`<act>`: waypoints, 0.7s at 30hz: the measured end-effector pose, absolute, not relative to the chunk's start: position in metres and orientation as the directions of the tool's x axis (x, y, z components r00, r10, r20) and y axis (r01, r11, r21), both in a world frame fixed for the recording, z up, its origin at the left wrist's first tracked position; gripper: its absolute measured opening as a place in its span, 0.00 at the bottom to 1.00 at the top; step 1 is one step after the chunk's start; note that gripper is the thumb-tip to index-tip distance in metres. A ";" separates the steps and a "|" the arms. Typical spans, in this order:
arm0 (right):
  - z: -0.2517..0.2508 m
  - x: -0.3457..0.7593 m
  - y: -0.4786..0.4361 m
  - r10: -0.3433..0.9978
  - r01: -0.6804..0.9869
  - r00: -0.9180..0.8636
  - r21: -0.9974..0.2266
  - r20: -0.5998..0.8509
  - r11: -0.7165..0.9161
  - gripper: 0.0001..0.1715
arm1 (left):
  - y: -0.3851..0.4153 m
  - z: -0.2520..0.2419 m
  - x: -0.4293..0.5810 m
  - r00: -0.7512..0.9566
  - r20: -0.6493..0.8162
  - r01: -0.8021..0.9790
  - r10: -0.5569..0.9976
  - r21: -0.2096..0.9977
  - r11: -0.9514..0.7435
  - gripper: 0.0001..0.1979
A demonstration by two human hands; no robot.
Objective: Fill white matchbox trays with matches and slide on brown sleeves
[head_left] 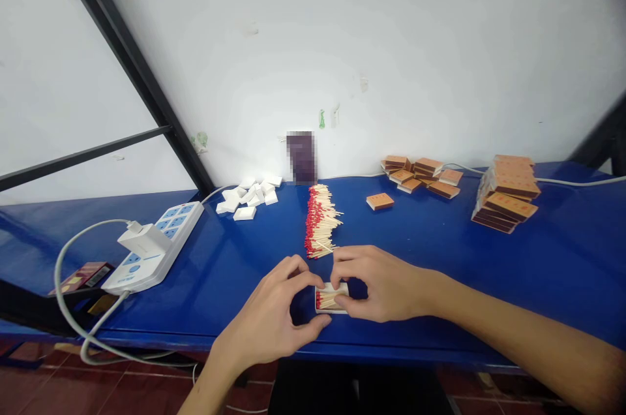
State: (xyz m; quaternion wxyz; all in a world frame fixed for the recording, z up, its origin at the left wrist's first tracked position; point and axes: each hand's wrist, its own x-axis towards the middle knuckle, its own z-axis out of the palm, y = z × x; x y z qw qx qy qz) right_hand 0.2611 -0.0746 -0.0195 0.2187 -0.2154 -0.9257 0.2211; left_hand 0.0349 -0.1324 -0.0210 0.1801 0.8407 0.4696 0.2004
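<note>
A small white matchbox tray (317, 308) with red-headed matches (328, 300) in it lies on the blue table near the front edge. My left hand (274, 310) steadies the tray's left end between thumb and fingertips. Over the right end, my right hand (376, 281) has its thumb and fingers closed on the matches inside; its fingers partly cover the tray. Just beyond both hands runs a long pile of loose matches (320, 222), most heads pointing left.
Several white empty trays (244, 213) lie at back left, near a power strip (161, 245) with a cabled plug. Orange matchboxes lie loose (380, 201) and in a stack (511, 190) at right. A blurred dark purple object (303, 157) stands against the wall.
</note>
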 end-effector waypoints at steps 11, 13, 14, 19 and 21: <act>-0.027 0.256 -0.069 0.502 0.325 -0.814 -0.486 0.292 0.811 0.08 | -0.131 -0.027 0.031 0.515 0.251 0.655 0.819 0.501 -0.566 0.08; -0.027 0.256 -0.069 0.493 0.330 -0.815 -0.456 0.304 0.826 0.08 | -0.132 -0.028 0.031 0.516 0.256 0.657 0.818 0.495 -0.569 0.08; -0.027 0.257 -0.069 0.484 0.323 -0.819 -0.449 0.309 0.833 0.08 | -0.132 -0.028 0.031 0.516 0.255 0.658 0.817 0.493 -0.569 0.08; -0.022 0.260 -0.073 0.466 0.287 -0.842 -0.505 0.272 0.814 0.06 | -0.133 -0.028 0.032 0.532 0.256 0.656 0.807 0.477 -0.584 0.05; -0.020 0.260 -0.073 0.477 0.288 -0.843 -0.538 0.251 0.792 0.06 | -0.133 -0.028 0.033 0.537 0.262 0.655 0.802 0.469 -0.592 0.04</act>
